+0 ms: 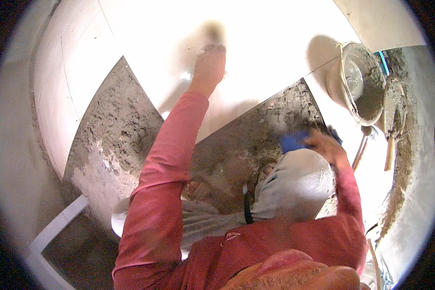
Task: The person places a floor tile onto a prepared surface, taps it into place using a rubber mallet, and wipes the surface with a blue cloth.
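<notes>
My left hand (pixel 210 71) reaches far forward over a bright white floor tile (pixel 261 63), its fingers curled down against or just above the surface. Whatever lies under those fingers is hidden, and glare washes out the tile around them. Beside my right knee, my right hand (pixel 325 146) is smeared by motion. Its fingers are bent round a blue object (pixel 295 141) whose kind is too blurred to tell; some blue also shows on the hand's far side. Below both hands lies rough grey mortar (pixel 232 159), bordered by the edges of the laid tiles.
A mortar-smeared bucket (pixel 343 82) lies tipped at the right. Next to it are a round, mortar-caked tool (pixel 394 108) with a wooden handle and a hammer-like tool (pixel 364 145). Grey walls curve along both sides. A pale strip (pixel 58 224) edges a dark area at lower left.
</notes>
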Motion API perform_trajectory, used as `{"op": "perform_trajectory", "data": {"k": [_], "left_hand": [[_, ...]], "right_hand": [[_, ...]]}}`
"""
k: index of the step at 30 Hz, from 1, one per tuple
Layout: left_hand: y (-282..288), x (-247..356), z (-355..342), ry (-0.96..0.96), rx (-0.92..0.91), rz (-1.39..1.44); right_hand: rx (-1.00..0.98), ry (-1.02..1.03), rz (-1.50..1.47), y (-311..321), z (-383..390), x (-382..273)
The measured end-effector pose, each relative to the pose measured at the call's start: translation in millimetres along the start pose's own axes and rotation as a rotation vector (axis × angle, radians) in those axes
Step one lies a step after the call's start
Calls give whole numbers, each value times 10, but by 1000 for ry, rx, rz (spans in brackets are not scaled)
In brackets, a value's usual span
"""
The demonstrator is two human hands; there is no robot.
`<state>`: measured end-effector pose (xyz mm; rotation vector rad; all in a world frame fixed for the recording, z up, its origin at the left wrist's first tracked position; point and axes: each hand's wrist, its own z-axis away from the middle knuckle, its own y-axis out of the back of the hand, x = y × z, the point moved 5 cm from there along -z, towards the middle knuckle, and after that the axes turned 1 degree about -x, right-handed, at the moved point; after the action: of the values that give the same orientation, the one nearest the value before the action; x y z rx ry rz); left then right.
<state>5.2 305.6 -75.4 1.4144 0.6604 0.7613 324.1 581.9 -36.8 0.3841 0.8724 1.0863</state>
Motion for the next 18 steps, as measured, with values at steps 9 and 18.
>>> {"op": "perform_trajectory", "data": {"k": [9,18], "left_hand": [[-21,-23,-447,-35,-171,3],[-411,46,-1680,-98,97,135]], "right_hand": [[316,-1151,540,406,2779,1638],[738,-764,332,-780,1316,2389]]}}
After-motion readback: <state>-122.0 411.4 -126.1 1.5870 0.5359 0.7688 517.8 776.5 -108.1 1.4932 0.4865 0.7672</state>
